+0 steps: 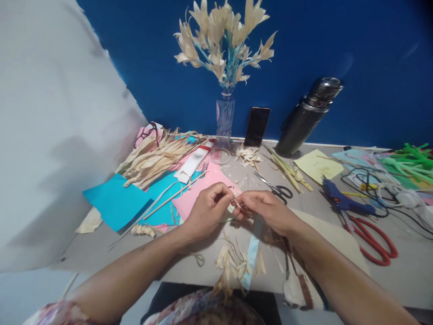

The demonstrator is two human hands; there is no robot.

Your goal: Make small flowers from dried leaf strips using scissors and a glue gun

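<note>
My left hand [209, 205] and my right hand [267, 207] meet above the middle of the table. Thumbs and fingertips pinch a thin pale strip [238, 205], whose kind is too small to make out. Curled fingers hide part of it. Beneath them lie torn dried husk pieces [225, 266] at the table's front edge, beside a light blue paper strip [251, 257]. Small scissors with black handles [283, 193] rest just beyond my right hand. A pink paper sheet [186, 201] is behind my left hand.
At the back stand a clear bottle [225, 119] with husk flowers [223, 40], a phone [257, 126] and a dark flask [306, 119]. Long dried husks [158, 155] and blue paper [118, 201] lie left. Rightward are a glue gun [348, 198], red-handled scissors [375, 239] and cables [361, 180].
</note>
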